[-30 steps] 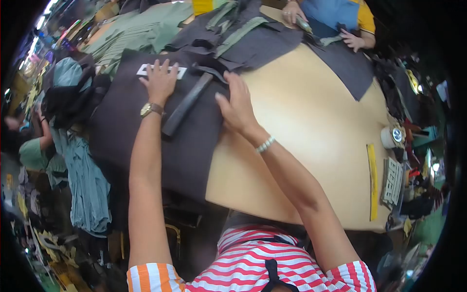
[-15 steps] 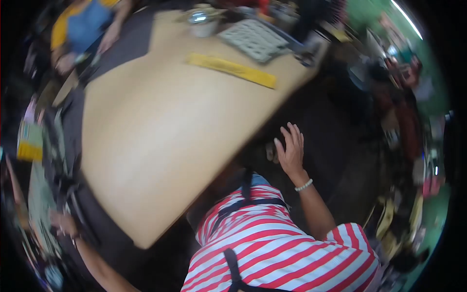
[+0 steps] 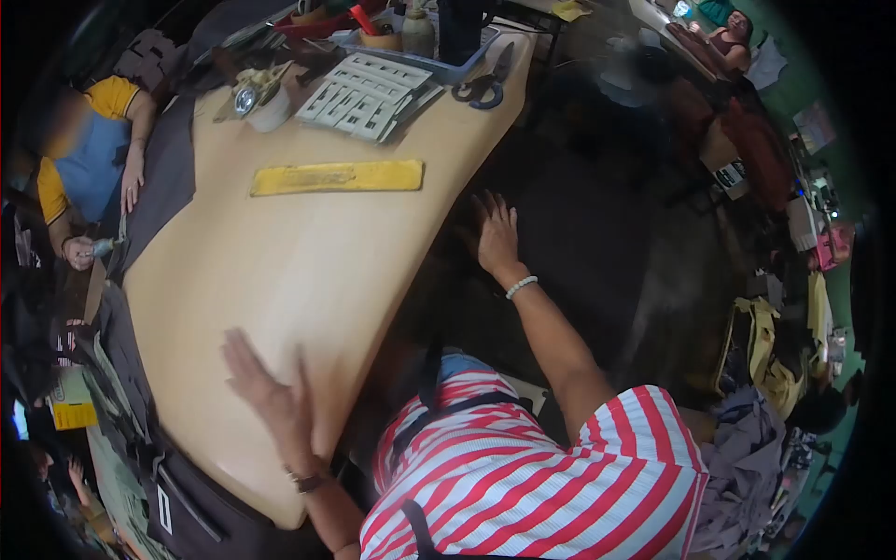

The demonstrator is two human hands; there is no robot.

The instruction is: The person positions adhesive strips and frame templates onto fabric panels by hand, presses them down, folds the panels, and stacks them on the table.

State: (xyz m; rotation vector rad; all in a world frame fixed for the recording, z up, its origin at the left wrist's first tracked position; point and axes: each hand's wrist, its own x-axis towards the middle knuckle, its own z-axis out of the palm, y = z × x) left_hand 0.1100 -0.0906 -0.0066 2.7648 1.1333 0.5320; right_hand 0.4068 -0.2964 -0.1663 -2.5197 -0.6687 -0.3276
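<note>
My left hand (image 3: 275, 397), slightly blurred, is over the lower part of the tan tabletop (image 3: 280, 261), its fingers spread and nothing held. To the right of the table edge, over dark material (image 3: 579, 224), my right hand (image 3: 497, 238) has its fingers apart and empty, with a beaded bracelet (image 3: 521, 287) at the wrist. A worn yellow bar (image 3: 338, 177) lies flat on the tabletop, beyond both hands. Behind it rests a stack of pale cards with cut-out slots (image 3: 364, 98), and dark-handled scissors (image 3: 485, 86) lie near the right edge.
At the left, a person in a yellow and blue shirt (image 3: 93, 159) has hands at dark sheets. A blue tray (image 3: 467, 63) with containers and a white pot (image 3: 266, 105) stand at the back. Another person (image 3: 733, 42) sits far right. Grey cloth pieces (image 3: 742, 457) are heaped lower right.
My left hand has moved right, from beyond the table's left side to over the tabletop. My right hand is nearer the table edge. The view has turned, shifting the table items left.
</note>
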